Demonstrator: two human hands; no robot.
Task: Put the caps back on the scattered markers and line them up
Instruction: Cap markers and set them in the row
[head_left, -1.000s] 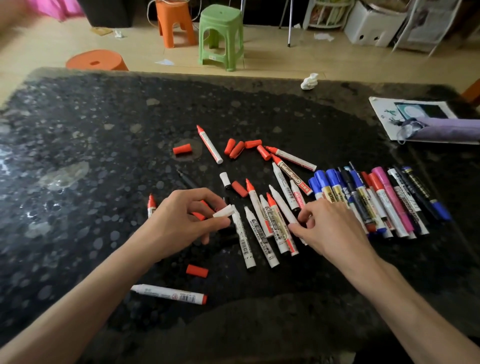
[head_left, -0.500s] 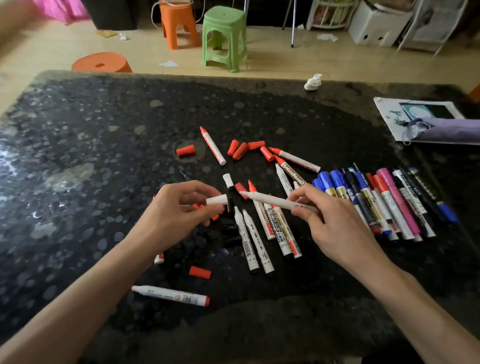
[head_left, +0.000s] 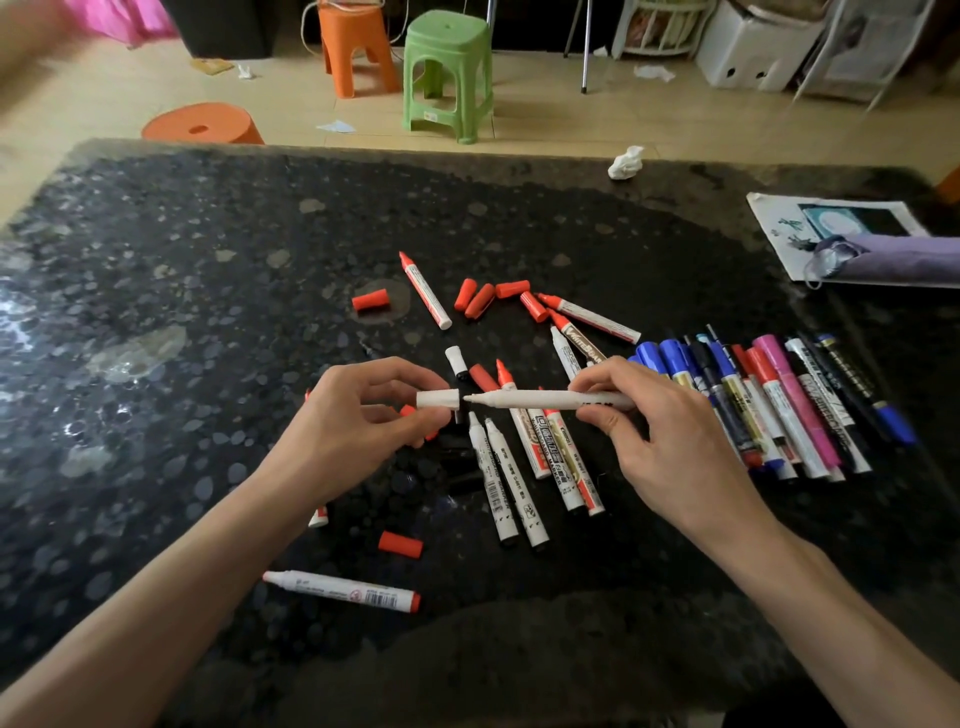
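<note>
My left hand (head_left: 358, 421) pinches a white cap (head_left: 437, 399) with its open end facing right. My right hand (head_left: 660, 431) holds a white uncapped marker (head_left: 550, 400) level above the table, its tip a finger's width from the cap's mouth. Below them lie several uncapped white markers (head_left: 511, 483) and loose red caps (head_left: 480, 301). A row of capped markers (head_left: 769, 400) in blue, red, pink and black lies side by side to the right.
The black speckled table (head_left: 182, 312) holds a crumpled tissue (head_left: 626, 163) at the far edge and a paper with a purple pouch (head_left: 904, 260) at the right. One marker (head_left: 343, 590) and a red cap (head_left: 400, 544) lie near me. Plastic stools (head_left: 449, 78) stand beyond.
My right hand has picked a white marker out of the pile and lifted it level. My left hand has raised the white cap, and marker tip and cap have come nearly together.
</note>
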